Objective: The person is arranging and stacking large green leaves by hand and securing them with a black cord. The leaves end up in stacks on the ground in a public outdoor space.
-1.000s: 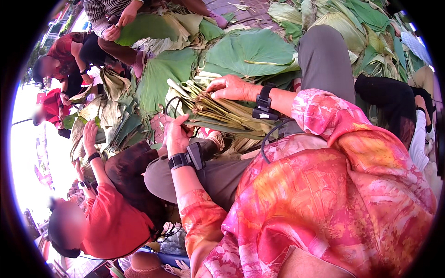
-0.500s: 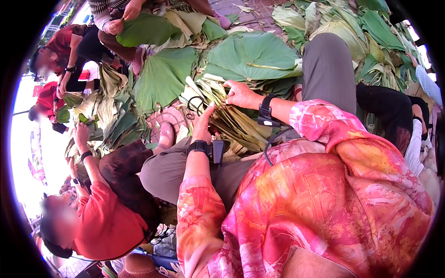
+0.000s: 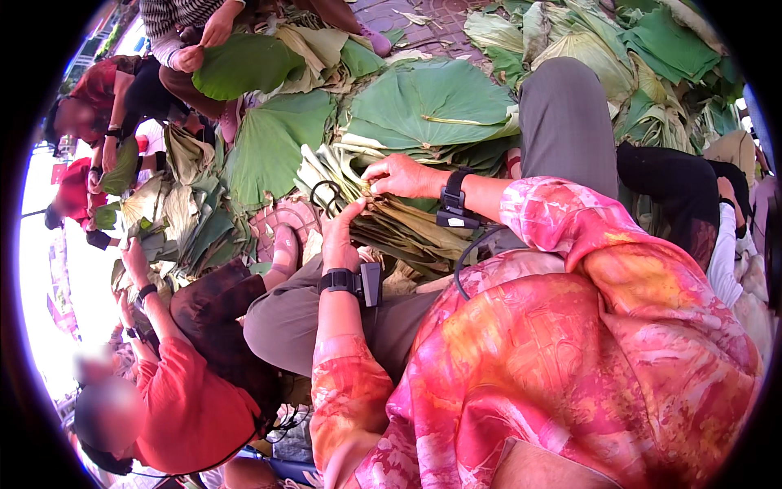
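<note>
A bundle of long folded leaves (image 3: 419, 232), pale at one end and greenish brown along its length, lies across my lap. My left hand (image 3: 339, 242) holds its near side, thumb up beside the pale stem ends (image 3: 319, 169). From the far side, my right hand (image 3: 402, 177) is closed over the same bundle, fingers bent down onto it. A thin black loop (image 3: 325, 194) shows at the pale end, just left of my hands. What my fingertips press on is partly hidden by the leaves.
Large green lotus leaves (image 3: 432, 102) are spread on the brick paving (image 3: 285, 213) ahead. More leaves are heaped at the far right (image 3: 590, 61) and left (image 3: 191, 204). A co-worker in a red shirt (image 3: 195, 399) sits at my left; another co-worker's hands (image 3: 216, 28) hold a leaf at the far left.
My right hand has shifted slightly left along the bundle, its fingers now bent more over it. The pale stem ends sit a little further left, and the whole view has shifted slightly.
</note>
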The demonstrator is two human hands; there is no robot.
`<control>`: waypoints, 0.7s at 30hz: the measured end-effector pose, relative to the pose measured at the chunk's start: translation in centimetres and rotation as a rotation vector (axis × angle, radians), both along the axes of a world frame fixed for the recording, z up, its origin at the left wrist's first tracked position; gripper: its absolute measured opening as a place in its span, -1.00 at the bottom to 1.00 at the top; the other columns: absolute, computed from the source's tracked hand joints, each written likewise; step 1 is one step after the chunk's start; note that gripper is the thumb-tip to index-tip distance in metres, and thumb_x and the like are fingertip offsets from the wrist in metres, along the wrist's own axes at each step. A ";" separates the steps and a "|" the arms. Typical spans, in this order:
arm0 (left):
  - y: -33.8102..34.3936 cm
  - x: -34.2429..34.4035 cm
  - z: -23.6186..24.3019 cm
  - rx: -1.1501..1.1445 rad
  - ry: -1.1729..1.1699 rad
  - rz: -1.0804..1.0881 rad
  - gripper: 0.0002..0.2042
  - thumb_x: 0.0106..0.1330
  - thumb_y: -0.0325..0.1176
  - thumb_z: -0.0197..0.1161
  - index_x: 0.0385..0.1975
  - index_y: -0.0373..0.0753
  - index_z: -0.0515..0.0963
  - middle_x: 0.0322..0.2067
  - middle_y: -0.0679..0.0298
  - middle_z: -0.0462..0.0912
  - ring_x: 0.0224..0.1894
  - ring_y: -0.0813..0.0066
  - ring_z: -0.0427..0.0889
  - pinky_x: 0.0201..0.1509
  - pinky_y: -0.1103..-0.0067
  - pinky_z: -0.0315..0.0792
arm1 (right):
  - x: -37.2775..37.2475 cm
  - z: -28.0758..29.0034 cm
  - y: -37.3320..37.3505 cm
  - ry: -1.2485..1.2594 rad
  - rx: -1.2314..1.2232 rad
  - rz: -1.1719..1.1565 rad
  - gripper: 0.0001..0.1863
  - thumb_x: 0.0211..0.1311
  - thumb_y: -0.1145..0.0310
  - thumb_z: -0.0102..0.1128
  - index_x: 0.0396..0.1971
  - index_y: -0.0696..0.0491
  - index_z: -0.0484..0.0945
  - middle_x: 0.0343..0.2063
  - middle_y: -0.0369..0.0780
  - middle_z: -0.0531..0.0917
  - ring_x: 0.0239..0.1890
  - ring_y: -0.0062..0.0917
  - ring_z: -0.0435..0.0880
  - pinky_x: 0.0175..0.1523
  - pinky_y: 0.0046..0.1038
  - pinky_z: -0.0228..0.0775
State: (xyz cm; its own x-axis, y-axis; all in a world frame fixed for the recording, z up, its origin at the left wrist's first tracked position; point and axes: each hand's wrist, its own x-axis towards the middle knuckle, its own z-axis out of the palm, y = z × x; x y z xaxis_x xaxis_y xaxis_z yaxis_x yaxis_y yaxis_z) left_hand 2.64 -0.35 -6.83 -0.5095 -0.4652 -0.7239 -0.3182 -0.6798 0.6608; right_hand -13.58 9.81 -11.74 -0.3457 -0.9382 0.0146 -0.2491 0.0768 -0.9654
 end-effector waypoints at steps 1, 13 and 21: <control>-0.6 0.3 -0.5 0.031 0.007 0.014 -0.77 0.05 -0.37 0.33 -0.31 -0.29 0.57 -0.40 0.22 0.65 -0.41 0.37 0.65 -0.31 0.51 0.55 | -0.3 0.0 -0.2 -0.019 -0.007 -0.009 -0.68 -0.09 0.34 0.22 -0.26 0.09 0.60 -0.42 -0.14 0.65 -0.38 -0.41 0.61 -0.22 -0.45 0.40; -2.8 2.3 -5.6 0.172 -0.038 0.106 -0.82 -0.04 -0.41 0.32 -0.42 -0.20 0.52 -0.38 0.19 0.62 -0.33 0.21 0.60 -0.18 0.20 0.52 | -3.8 1.2 0.0 0.280 0.039 -0.270 -0.74 -0.10 0.45 0.03 -0.36 0.04 0.62 -0.47 -0.11 0.65 -0.39 -0.21 0.63 -0.26 -0.28 0.44; -3.0 2.8 -5.9 0.188 -0.080 0.111 -0.79 -0.11 -0.37 0.34 -0.45 -0.19 0.50 -0.43 0.21 0.60 -0.40 0.24 0.59 -0.29 0.26 0.52 | -7.9 8.0 0.6 0.318 -0.077 -0.438 -0.77 -0.05 0.45 0.04 -0.35 0.08 0.61 -0.55 -0.07 0.61 -0.42 -0.23 0.63 -0.26 -0.36 0.45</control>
State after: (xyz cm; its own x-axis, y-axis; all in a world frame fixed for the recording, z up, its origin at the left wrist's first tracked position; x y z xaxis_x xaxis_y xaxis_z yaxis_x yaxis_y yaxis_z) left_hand 5.42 -3.33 -12.72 -0.4005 -0.3681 -0.8391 -0.2806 -0.8225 0.4948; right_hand -21.46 10.37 -3.72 -0.6712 -0.6994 0.2455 -0.4904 0.1706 -0.8547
